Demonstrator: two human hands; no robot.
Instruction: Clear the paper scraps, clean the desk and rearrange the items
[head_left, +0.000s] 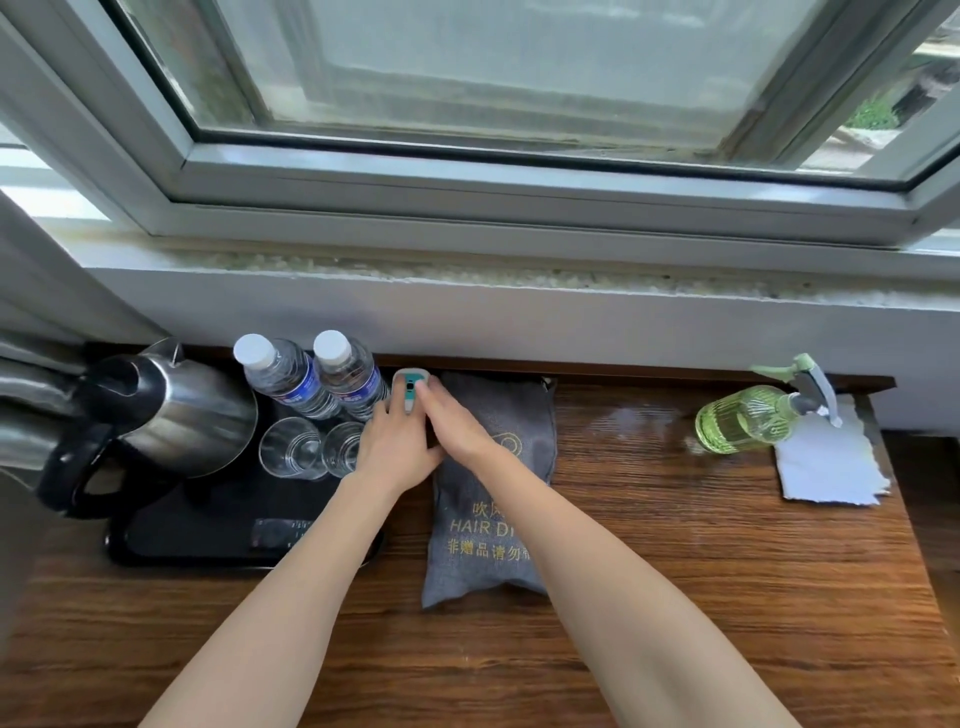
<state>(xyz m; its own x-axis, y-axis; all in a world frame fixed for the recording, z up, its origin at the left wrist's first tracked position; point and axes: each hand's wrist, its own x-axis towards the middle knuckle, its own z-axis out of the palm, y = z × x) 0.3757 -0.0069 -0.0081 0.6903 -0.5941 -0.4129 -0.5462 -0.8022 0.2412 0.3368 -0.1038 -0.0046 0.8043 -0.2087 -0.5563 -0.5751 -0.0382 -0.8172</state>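
White and teal device (410, 391) stands between the bottles (317, 375) and grey bag (485, 483); left hand (397, 447) and right hand (451, 423) fingers grasp it. Tray (208, 540) holds two glasses (311, 448).

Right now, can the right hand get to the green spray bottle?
Probably yes. The right hand is at the small remote, but bare desk lies between it and the green spray bottle.

Bright daylight from window (519, 78); glare on desk (639, 415); edges warped.
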